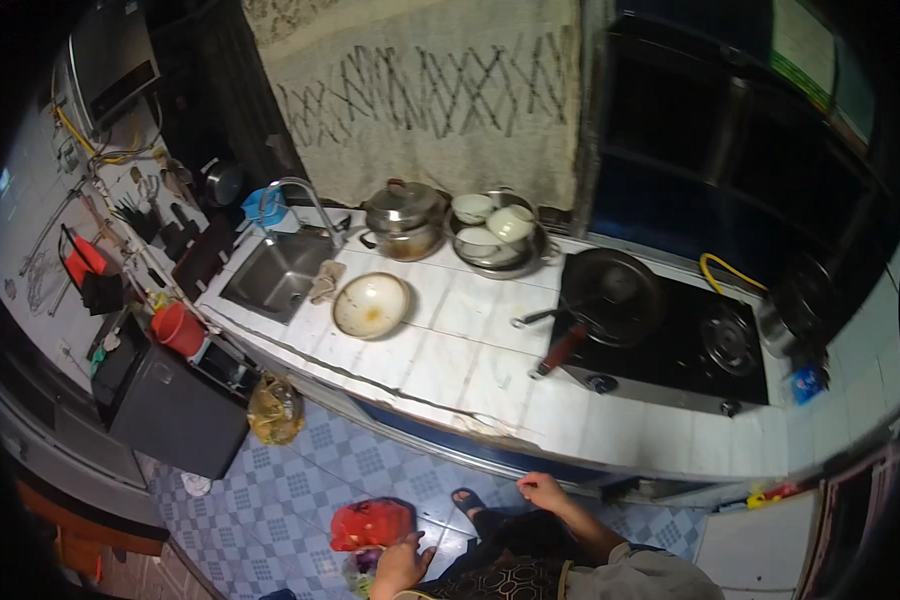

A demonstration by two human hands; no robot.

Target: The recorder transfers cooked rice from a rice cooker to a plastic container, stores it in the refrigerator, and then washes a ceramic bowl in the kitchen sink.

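Note:
My left hand [401,564] is low in the view, its thumb and fingers apart, with nothing visible in its grip. Beneath and beside it on the floor lie a red plastic bag [367,523] and a clear bag [360,574] with something purple and green inside. My right hand [544,492] hangs near the counter's front edge, fingers curled and holding nothing I can see. On the white tiled counter [450,360] beyond sits a stained, cream-coloured bowl [371,305]. A dark wok [619,296] rests on the gas stove [690,337], a long-handled utensil lying in it.
Left of the bowl are a cloth [327,281] and a steel sink [281,277]. Behind stand a lidded steel pot [405,221] and a metal basin [499,264] of bowls. A yellowish bag [276,409] hangs near a dark grey cabinet [180,409]. A pot [784,322] is right of the stove.

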